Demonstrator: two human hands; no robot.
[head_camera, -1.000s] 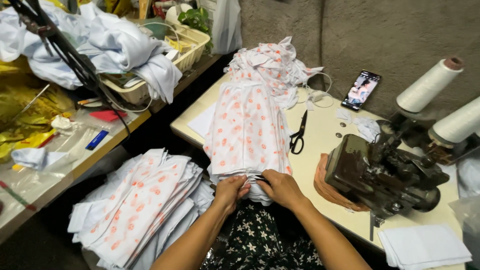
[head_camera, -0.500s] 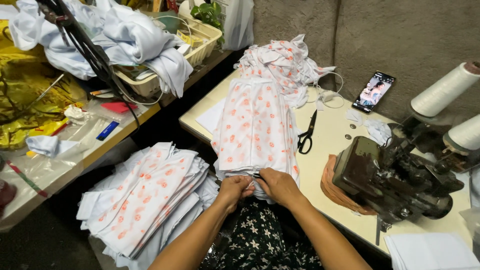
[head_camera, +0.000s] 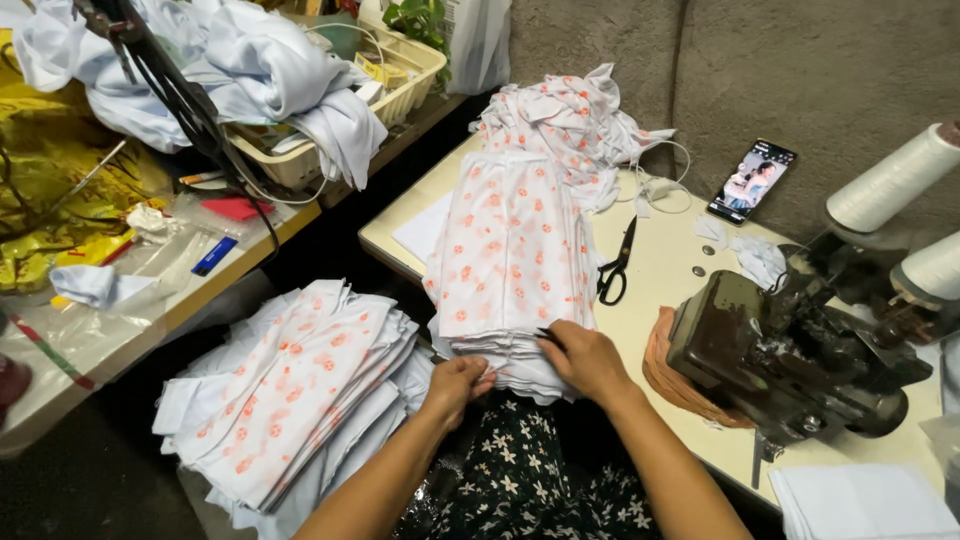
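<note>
Far to your left, a cream plastic basket (head_camera: 405, 85) sits on the side bench. It holds a heap of plain white cloth (head_camera: 260, 75) that spills over its rim, and some small packets you can just see inside.

Lower down, beside your knees, lies a second pile of white fabric pieces with orange flowers (head_camera: 300, 385), fanned out and a bit messy.

Your left hand (head_camera: 455, 385) is curled shut, pinching the bottom edge of the tall stack of white cloth pieces with orange flower prints (head_camera: 510, 255). This stack lies on the pale table (head_camera: 660, 270), and its near end hangs over the table edge toward you.

Your right hand (head_camera: 585, 360) rests on the same end, fingers bent and gripping the layers.

Right of the stack lie black scissors (head_camera: 615, 265), then a dark sewing machine (head_camera: 790, 350).
</note>
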